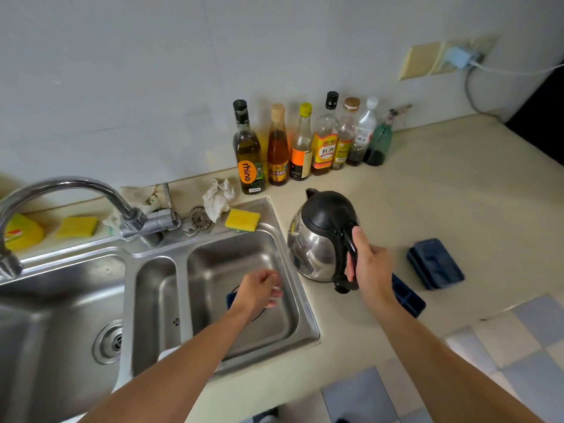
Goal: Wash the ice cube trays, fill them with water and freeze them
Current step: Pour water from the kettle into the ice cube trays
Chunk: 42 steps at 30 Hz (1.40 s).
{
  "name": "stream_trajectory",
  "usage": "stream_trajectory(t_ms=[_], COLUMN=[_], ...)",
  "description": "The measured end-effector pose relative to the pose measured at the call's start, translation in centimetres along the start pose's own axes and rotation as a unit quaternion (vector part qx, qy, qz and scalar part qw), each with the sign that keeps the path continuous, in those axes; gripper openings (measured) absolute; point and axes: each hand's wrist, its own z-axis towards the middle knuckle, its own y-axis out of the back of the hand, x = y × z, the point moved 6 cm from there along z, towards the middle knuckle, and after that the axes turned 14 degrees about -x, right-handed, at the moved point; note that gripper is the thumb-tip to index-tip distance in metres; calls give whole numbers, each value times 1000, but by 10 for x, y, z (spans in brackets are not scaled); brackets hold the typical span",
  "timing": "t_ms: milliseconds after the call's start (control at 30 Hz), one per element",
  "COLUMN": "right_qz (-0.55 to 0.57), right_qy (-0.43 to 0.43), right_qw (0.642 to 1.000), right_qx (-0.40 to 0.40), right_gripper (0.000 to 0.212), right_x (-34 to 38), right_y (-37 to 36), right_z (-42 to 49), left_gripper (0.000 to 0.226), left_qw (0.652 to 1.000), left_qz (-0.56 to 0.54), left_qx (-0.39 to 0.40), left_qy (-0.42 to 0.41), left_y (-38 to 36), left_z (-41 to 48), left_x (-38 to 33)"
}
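My right hand (370, 267) grips the black handle of a steel kettle (317, 239) held just above the counter, right of the sink. One dark blue ice cube tray (407, 296) lies on the counter partly under my right forearm. A second blue tray (435, 264) sits further right, looking like a stack. My left hand (259, 290) hovers over the right sink basin (213, 270) with fingers loosely curled and nothing visible in them. A dark blue object (232, 299) lies in that basin, mostly hidden by my left hand.
The faucet (76, 190) arches over the left basin (61, 315). A yellow sponge (242, 220) rests on the sink rim, another sponge (77, 226) behind the faucet. Several bottles (305, 145) line the wall. A crumpled cloth (218, 198) lies near them. The counter edge (457, 319) drops to tiled floor.
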Motion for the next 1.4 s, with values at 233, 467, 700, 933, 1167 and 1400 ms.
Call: stream_trajectory(t_ms=[233,467,700,933,1167,1400], right_qz=[-29,-60,-100,-162,-195,-232], right_qy=[45,48,51,67,62,51], right_qw=[993,979,966,953,953,945], right_qx=[102,190,232,247,225,223], right_gripper=[58,60,61,73,66,68], right_x=[8,9,17,25,33,34], right_y=[33,40,23,-6,-29,-44], right_z=[-28,-56,-78,-90,-95,-100], left_gripper=[23,28,40,48,46,45], left_qw=[996,982,969,967,973,975], left_qz=[-67,-134,-200,-232,-215,-206], left_qx=[-53,-128,-125,-57,-28,16], left_qy=[-9,29,78,90,73,75], left_y=[0,8,20,26,43,51], left_z=[-49,-99,-107,-104,-96,-98], left_x=[27,60,71,80,78,81])
